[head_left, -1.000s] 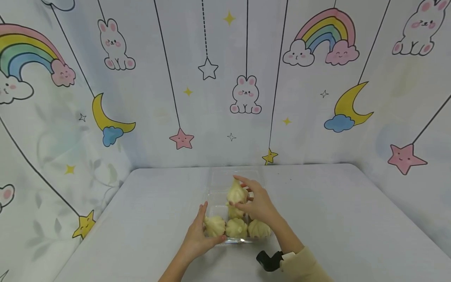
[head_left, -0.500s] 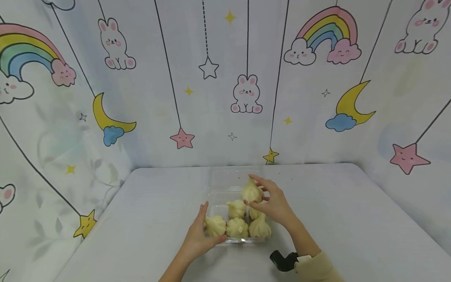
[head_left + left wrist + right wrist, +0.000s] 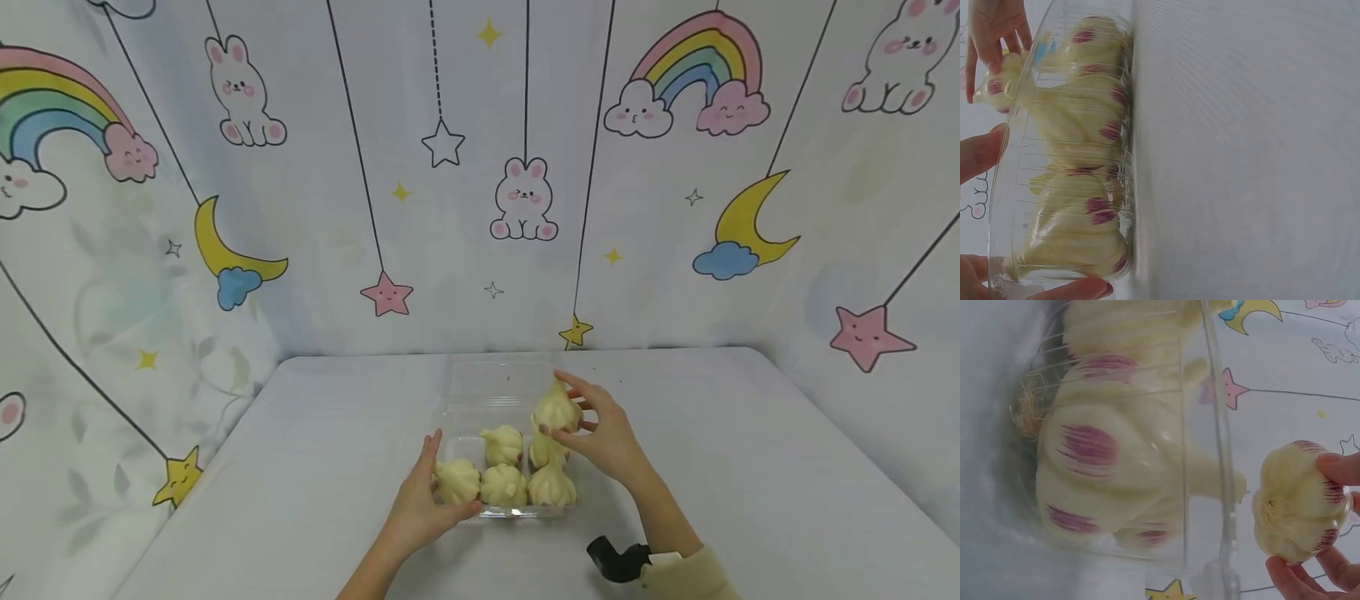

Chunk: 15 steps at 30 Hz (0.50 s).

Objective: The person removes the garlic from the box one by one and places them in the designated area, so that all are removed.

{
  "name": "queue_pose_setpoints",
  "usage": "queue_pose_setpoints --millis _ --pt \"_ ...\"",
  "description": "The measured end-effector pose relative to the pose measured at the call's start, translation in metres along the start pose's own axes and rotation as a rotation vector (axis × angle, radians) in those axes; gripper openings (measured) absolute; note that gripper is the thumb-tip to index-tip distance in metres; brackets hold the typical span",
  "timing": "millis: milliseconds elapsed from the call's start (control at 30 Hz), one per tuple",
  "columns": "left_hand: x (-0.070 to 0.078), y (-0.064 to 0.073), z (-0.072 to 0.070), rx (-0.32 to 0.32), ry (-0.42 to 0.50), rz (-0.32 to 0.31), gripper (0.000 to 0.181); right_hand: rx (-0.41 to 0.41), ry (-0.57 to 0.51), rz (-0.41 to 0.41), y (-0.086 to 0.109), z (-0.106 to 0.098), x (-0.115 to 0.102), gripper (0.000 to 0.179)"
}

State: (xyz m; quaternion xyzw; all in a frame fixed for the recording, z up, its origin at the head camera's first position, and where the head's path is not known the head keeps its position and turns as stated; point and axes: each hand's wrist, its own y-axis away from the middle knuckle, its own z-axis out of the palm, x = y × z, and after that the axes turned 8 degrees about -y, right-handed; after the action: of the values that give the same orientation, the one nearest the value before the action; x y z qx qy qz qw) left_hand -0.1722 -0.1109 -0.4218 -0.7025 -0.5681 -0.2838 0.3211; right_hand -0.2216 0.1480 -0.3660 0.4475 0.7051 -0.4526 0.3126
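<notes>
A clear plastic clamshell box (image 3: pixel 517 512) sits on the table with several garlic bulbs (image 3: pixel 504 485) inside: three along the front, two behind at the middle and right. My left hand (image 3: pixel 426 497) holds the box by its front left corner, thumb at the front wall and fingers along the left side. Between thumb and fingertips of my right hand (image 3: pixel 609 437) is another garlic bulb (image 3: pixel 557 410), stem up, raised above the back right part of the box. The right wrist view shows this bulb (image 3: pixel 1294 500) by its rooty base, apart from the box rim.
The box's clear lid (image 3: pixel 483 379) lies folded back behind it. A white cloth-covered table (image 3: pixel 345 433) spreads around, with a printed curtain (image 3: pixel 450 250) at its far edge. A black angled device (image 3: pixel 618 560) sits at my right wrist.
My right hand has carried the raised garlic bulb rightward, from over the box's middle column to over its back right part. My left hand stays at the box corner.
</notes>
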Motion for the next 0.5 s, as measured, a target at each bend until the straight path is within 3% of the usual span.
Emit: queue_pose_setpoints --millis 500 --pt "0.001 0.001 -0.001 -0.001 -0.005 0.001 0.108 0.068 0.046 0.011 0.002 -0.025 0.011 0.072"
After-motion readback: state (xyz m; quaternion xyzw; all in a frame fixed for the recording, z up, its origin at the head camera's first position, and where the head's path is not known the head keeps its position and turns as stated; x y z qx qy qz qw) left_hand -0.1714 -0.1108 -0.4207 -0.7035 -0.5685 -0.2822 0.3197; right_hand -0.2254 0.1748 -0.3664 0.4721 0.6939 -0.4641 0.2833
